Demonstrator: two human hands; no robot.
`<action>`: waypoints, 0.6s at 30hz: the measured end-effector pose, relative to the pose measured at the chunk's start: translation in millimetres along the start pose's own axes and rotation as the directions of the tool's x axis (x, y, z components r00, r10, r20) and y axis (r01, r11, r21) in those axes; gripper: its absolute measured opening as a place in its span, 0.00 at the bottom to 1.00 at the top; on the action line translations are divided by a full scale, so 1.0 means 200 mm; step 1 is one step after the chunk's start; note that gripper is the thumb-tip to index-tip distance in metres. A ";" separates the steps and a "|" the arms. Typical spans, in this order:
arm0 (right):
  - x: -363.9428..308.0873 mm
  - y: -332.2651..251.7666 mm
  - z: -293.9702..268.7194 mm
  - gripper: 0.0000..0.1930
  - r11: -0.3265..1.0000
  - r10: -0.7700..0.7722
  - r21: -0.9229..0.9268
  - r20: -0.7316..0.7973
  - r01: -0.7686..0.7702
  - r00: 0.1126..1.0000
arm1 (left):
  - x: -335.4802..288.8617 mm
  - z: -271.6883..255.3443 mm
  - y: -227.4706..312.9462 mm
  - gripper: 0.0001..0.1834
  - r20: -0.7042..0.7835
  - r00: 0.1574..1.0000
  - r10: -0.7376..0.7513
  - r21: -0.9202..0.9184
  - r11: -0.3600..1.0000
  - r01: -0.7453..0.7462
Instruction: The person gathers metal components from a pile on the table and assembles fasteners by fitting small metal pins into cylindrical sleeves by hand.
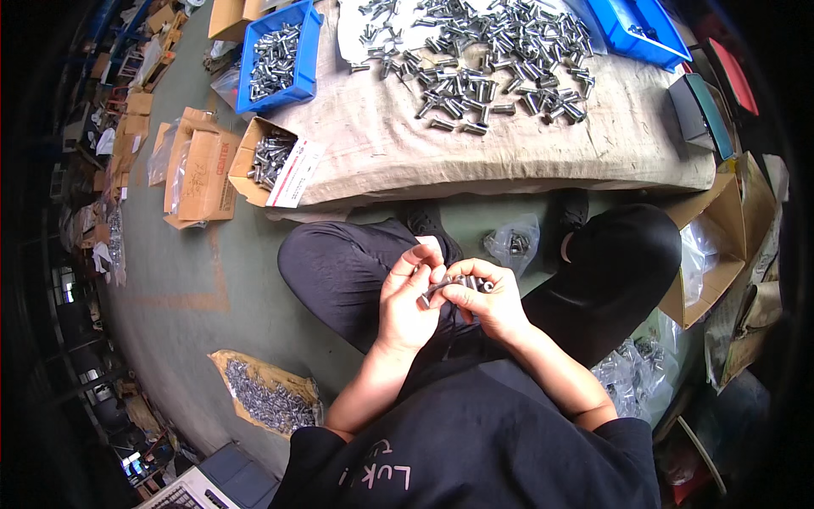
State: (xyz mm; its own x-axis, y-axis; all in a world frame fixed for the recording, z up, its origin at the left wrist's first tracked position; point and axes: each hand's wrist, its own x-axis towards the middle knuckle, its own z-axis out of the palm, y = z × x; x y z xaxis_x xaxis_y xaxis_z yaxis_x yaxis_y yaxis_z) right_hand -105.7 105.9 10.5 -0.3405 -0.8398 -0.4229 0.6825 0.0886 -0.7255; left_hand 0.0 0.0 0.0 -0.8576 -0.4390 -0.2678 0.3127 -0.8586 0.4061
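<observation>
Over my lap, both hands meet at chest level around several small, shiny metal bolts (472,282). My right hand (500,310) is closed round a bunch of them, their ends poking out between thumb and fingers. My left hand (405,305) pinches at the near-left end, where one bolt (427,299) juts out downward. Its fingertips partly hide that piece. Ahead, a heap of similar bolts (509,64) lies spread over a cloth-covered table (373,144).
Blue bins (314,64) (653,51) stand at the table's left and right ends. A carton of bolts (270,161) sits at the near-left corner. Small parts lie on brown paper (227,373) on the floor. A plastic bag (513,242) rests between my legs; an open carton (716,246) stands right.
</observation>
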 end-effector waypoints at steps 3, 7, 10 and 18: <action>0.00 0.02 0.02 0.08 0.995 -0.052 -0.089 -0.086 0.045 0.995 | -0.01 0.05 -0.02 0.14 -0.047 0.994 0.099 0.223 0.971 -0.086; -0.03 0.02 -0.01 0.07 0.980 -0.201 -0.020 -0.125 0.200 0.971 | 0.03 0.16 -0.03 0.16 -0.305 0.946 0.110 0.276 0.961 -0.023; 0.01 -0.01 -0.09 0.09 0.868 -0.189 0.477 0.056 0.140 0.980 | 0.01 0.06 0.02 0.20 -0.303 0.953 -0.005 0.195 0.979 0.067; 0.04 0.04 -0.13 0.11 0.788 -0.106 0.616 0.160 -0.016 0.981 | -0.01 0.09 0.00 0.29 -0.218 0.963 -0.157 0.187 0.962 0.200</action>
State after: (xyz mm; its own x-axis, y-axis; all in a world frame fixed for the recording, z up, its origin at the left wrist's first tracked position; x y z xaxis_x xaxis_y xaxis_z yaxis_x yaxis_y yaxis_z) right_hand -120.6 114.0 -12.6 -0.3028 -0.9192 -0.2516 0.9413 -0.2471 -0.2302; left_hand -5.4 5.7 16.2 -0.7861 -0.3455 -0.5125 0.0531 -0.8639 0.5009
